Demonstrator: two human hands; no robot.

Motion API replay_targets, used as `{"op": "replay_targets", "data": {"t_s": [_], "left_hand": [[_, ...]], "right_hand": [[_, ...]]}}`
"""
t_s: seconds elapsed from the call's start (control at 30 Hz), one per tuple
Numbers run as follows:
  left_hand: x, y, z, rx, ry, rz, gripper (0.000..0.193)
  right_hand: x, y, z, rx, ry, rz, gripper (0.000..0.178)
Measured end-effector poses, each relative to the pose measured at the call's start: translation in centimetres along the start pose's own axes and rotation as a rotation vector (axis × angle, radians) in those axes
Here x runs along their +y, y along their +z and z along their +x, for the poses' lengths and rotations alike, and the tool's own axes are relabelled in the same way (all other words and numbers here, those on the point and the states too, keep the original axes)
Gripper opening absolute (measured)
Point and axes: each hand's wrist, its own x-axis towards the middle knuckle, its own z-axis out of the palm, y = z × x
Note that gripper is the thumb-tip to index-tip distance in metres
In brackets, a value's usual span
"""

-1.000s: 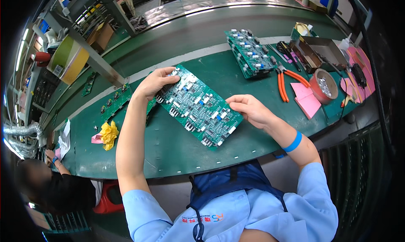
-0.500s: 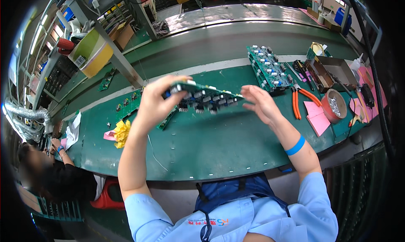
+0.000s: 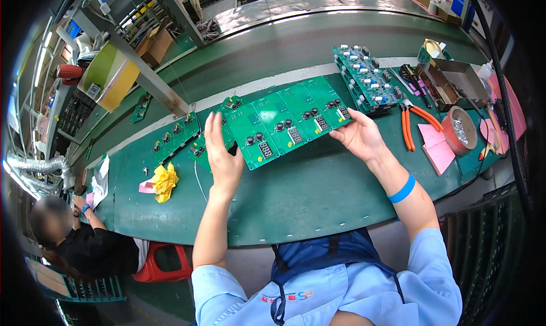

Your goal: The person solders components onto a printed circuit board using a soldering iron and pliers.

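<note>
A green circuit board panel (image 3: 272, 117) is held tilted above the bench, its face with small digit displays and black round buttons turned up. My right hand (image 3: 362, 137) pinches its right end between thumb and fingers. At the left end, my left hand (image 3: 223, 155) has its fingers stretched out and apart, beside the panel's edge without gripping it; whether the palm touches the edge I cannot tell. Behind the left hand, more circuit boards (image 3: 177, 137) lie on the bench, partly hidden. A stack of populated circuit boards (image 3: 367, 79) stands beyond my right hand.
Orange-handled pliers (image 3: 407, 127), pink paper sheets (image 3: 437, 150), a round tub of small metal parts (image 3: 458, 129) and a cardboard box (image 3: 455, 81) lie to the right. Crumpled yellow material (image 3: 165, 183) rests at left. Another person (image 3: 96, 243) sits at the far left, near a red stool (image 3: 162, 263).
The panel has turned over from its component side to its display side. My left hand has let go of it, while my right hand has taken hold of the right end.
</note>
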Motion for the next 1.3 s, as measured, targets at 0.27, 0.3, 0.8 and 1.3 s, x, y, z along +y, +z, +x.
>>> {"op": "replay_targets", "data": {"t_s": [0.27, 0.3, 0.8, 1.3], "left_hand": [[-0.5, 1.2, -1.6, -0.362, -1.09, -1.72, 0.045], [-0.4, 1.3, -1.7, -0.335, -1.089, -1.709, 0.043], [-1.9, 1.1, -3.0, -0.375, -1.062, -1.451, 0.036], [-1.8, 1.0, -3.1, -0.392, -1.074, -1.481, 0.044]], "right_hand": [[0.8, -0.1, -0.3, 0.063, 0.014, -0.061, 0.031], [1.0, 0.0, -0.3, 0.069, 0.017, -0.094, 0.031], [2.2, 0.9, -0.8, 0.125, 0.047, -0.228, 0.036], [2.2, 0.4, -0.7, 0.142, 0.028, -0.274, 0.031]]}}
